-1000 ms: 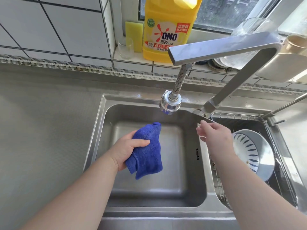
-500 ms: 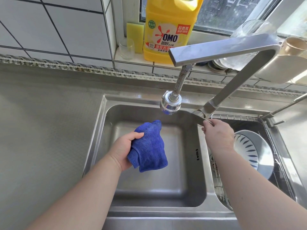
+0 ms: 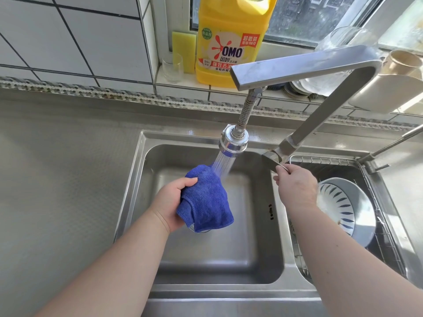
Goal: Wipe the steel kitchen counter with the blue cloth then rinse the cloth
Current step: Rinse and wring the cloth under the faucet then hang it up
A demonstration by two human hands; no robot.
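Note:
My left hand (image 3: 171, 202) grips the bunched blue cloth (image 3: 208, 202) over the left sink basin (image 3: 251, 259), just below the spray head (image 3: 233, 143). Water sprays from the head onto the cloth's upper edge. My right hand (image 3: 295, 186) is closed on the flat steel faucet lever (image 3: 271, 160) at the base of the angular faucet (image 3: 304, 65). The steel counter (image 3: 64, 179) stretches to the left of the sink.
A white bowl with blue stripes (image 3: 345, 207) sits in a wire rack in the right basin. On the window ledge stand a yellow detergent jug (image 3: 229, 42), a yellow sponge (image 3: 183, 49), a small glass (image 3: 172, 67) and stacked dishes (image 3: 297, 88).
My right hand reached the faucet lever and took hold of it, and water now sprays from the head. My left hand lifted the cloth toward the spray.

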